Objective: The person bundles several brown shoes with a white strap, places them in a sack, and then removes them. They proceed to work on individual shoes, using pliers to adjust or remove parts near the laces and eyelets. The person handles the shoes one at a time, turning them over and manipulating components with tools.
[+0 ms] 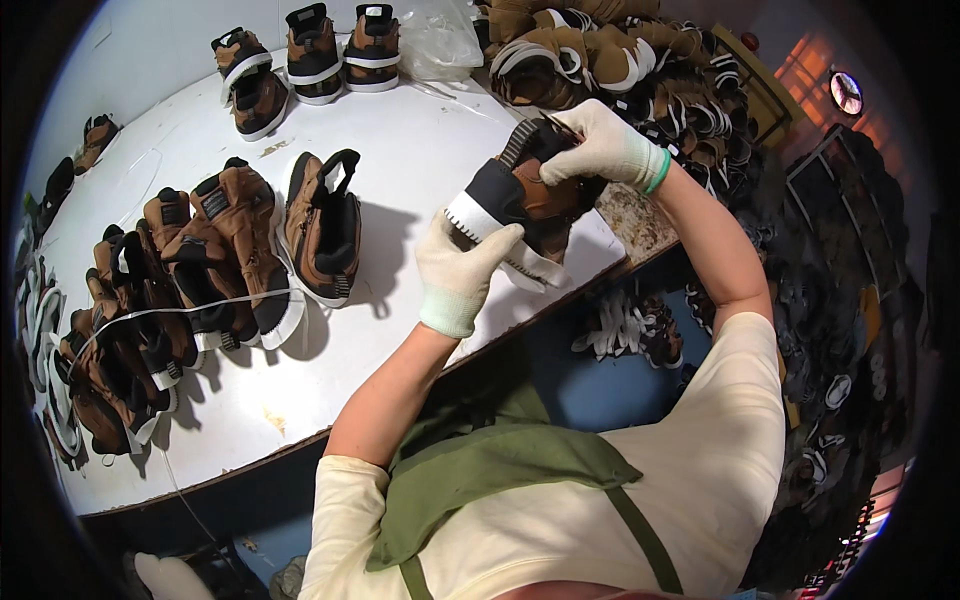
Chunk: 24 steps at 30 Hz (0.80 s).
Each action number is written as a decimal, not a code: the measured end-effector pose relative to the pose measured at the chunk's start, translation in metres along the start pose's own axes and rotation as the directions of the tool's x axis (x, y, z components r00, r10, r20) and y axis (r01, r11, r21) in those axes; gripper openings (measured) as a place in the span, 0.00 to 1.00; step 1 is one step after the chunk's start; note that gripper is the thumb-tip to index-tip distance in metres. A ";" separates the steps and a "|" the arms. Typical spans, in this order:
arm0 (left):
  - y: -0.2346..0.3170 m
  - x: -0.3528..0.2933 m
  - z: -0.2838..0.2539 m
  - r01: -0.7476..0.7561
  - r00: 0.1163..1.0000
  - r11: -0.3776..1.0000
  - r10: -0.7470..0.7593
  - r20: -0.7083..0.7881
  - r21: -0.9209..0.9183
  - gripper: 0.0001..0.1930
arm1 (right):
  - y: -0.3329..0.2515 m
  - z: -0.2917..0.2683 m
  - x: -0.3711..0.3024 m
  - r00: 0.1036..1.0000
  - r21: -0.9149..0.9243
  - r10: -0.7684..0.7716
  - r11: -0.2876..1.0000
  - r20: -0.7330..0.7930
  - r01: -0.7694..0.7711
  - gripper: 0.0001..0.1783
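A brown and black shoe [545, 190] with a white sole is raised over the front right edge of the table, tilted. My left hand [462, 268], in a white knit glove, is closed round its white sole, thumb along the side. My right hand [605, 152], gloved with a green cuff, pinches the shoe's upper at the far end. A small dark sliver shows by its fingertips, too little to name. Left of my hands a single brown shoe [325, 228] stands on the white table [385, 320], its tongue loop sticking up.
Several brown shoes [235, 225] stand in rows at the left, a pale cord [180, 308] lying across them. More shoes [312, 55] stand at the back beside a clear plastic bag [435, 40]. Shoe uppers [590, 60] are heaped at the back right.
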<state>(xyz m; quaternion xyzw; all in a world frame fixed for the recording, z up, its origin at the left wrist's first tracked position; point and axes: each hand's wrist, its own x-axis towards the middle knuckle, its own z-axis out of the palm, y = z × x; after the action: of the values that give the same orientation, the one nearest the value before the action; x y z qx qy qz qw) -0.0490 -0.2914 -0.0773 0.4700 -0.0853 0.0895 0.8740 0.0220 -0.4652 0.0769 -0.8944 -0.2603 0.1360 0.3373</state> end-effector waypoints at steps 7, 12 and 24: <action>0.002 -0.005 0.004 0.018 1.000 1.000 -0.018 -0.006 -0.011 0.23 | -0.007 0.002 -0.001 1.000 -0.080 0.008 0.997 -0.027 -0.010 0.13; -0.002 -0.002 0.000 0.025 1.000 0.999 -0.025 0.005 -0.022 0.22 | -0.009 0.004 0.001 0.999 -0.091 0.031 0.995 -0.034 -0.034 0.14; -0.015 0.000 -0.002 0.134 0.991 0.986 -0.132 0.024 -0.103 0.11 | 0.000 0.008 0.008 0.992 -0.266 0.120 0.956 -0.042 -0.127 0.24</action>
<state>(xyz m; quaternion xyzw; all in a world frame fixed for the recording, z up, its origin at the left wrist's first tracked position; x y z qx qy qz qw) -0.0457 -0.2979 -0.0904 0.4291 -0.0660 0.0223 0.9005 0.0253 -0.4568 0.0708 -0.9480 -0.2155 0.1091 0.2073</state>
